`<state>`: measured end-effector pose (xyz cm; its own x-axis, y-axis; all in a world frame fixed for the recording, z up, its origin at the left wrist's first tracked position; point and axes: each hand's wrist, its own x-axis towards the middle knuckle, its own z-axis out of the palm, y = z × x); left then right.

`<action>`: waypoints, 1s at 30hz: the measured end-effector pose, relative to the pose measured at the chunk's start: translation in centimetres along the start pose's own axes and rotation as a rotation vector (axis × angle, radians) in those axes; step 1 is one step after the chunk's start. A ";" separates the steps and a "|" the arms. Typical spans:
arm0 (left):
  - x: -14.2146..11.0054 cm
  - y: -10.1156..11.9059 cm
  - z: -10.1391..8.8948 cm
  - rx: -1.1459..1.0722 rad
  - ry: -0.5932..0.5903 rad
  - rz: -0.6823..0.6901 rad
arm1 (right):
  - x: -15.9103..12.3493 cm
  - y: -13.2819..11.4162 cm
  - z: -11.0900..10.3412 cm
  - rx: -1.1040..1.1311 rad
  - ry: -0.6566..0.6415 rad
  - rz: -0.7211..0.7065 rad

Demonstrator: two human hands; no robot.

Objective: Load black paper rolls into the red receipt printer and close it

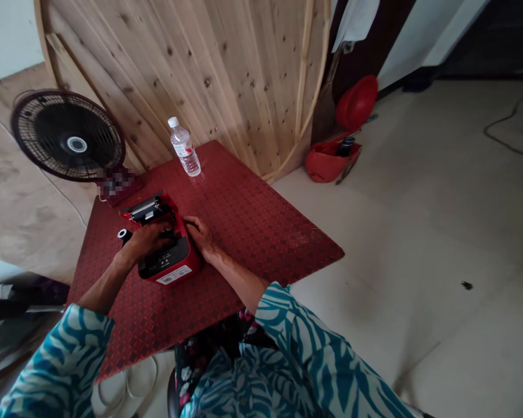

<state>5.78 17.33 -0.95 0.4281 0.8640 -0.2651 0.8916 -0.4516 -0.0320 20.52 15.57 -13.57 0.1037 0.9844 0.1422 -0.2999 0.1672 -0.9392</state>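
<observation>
A red and black label printer [168, 264] sits on the red table with its lid [149, 209] raised at the back. My left hand [150, 239] reaches over the printer into its open compartment; its fingertips are hard to make out against the dark inside. Against the printer's right side rests my right hand [199, 235], with its fingers bent round the edge of the body. A small dark roll with a white ring-shaped end [122, 234] lies on the table just left of the printer, partly behind my left hand.
A fan [76, 144] stands at the table's back left corner. Near the back edge is a clear plastic bottle [185, 150]. A round wooden panel [209, 69] leans behind the table [261, 215]. Red containers [320, 162] and a dustpan-like red thing [358, 103] are beyond, to the right.
</observation>
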 end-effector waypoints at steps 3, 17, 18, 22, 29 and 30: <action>0.1 -0.3 0.4 -0.020 0.000 0.015 | 0.0 0.0 0.0 -0.009 0.001 -0.002; -1.2 -1.0 -0.9 -0.300 0.028 0.171 | -0.2 -0.4 -0.1 -0.003 -0.005 0.026; -2.0 -1.0 -1.1 -0.323 0.067 0.144 | -0.2 -0.4 -0.1 -0.004 -0.003 0.029; -6.3 -0.2 -1.1 -0.395 0.272 0.021 | -0.1 0.0 -0.1 -0.003 -0.003 0.016; -9.4 1.2 0.8 -0.397 0.387 0.083 | -0.1 0.6 -0.2 0.004 -0.018 -0.015; -9.2 1.1 1.0 -0.407 0.373 0.076 | -0.1 0.6 -0.2 0.001 -0.016 -0.016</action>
<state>2.66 8.71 0.50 0.4508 0.8859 0.1094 0.8095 -0.4573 0.3681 20.46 15.57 -14.23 0.0936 0.9823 0.1620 -0.2995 0.1829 -0.9364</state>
